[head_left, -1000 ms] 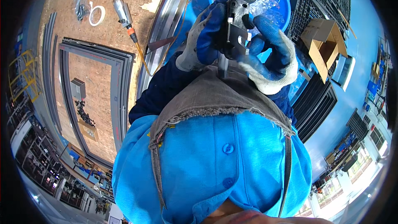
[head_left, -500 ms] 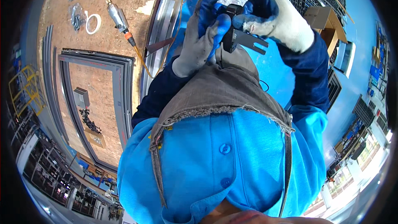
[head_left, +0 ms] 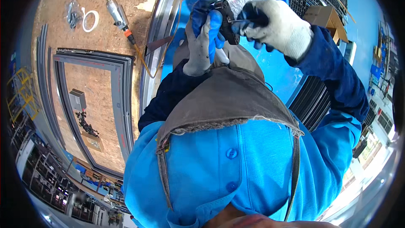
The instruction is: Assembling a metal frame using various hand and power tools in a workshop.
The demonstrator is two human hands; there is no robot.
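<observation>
While the left hand [head_left: 200, 42] grips the tilted black part [head_left: 228, 27] ahead of the apron [head_left: 236, 97], the right hand [head_left: 272, 25] bends inward at the part's right side, fingertips pinched. A thin dark plate [head_left: 238, 20] appears held between them, though partly hidden.

Black elongated part [head_left: 229, 27] in the gloved left hand [head_left: 203, 36]
I see it dark and blocky, slightly slanted, far end leftward, fingers wrapping its left side; its finer details escape me.

Head-worn fisheye view, near, facing downward (over both hands [head_left: 276, 27])
</observation>
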